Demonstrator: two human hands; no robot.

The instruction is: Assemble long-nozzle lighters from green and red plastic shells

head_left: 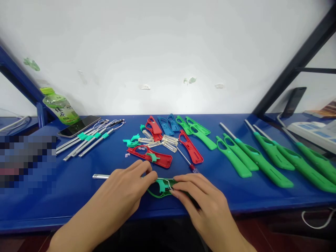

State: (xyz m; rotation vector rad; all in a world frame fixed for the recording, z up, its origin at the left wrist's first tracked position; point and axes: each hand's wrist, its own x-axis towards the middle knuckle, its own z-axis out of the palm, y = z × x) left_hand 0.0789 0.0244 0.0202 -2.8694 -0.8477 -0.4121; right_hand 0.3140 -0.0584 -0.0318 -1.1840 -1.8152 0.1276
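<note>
Right hand: grip together, fingertips clamped on the hollow green plastic handle shell.
Left hand: grip closed on the slim silver metal tube, projecting leftward.
Long axis: left to right, across both hands.
Beyond: red plastic shell near left hand; red-handled screwdriver near right.
Blue surface: near edge beneath forearms.

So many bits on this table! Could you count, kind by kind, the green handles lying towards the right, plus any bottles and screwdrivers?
Green handles with metal rods: 4
Green handles without rods: 2
Bottle: 1
Screwdriver: 1
Total: 8
</note>
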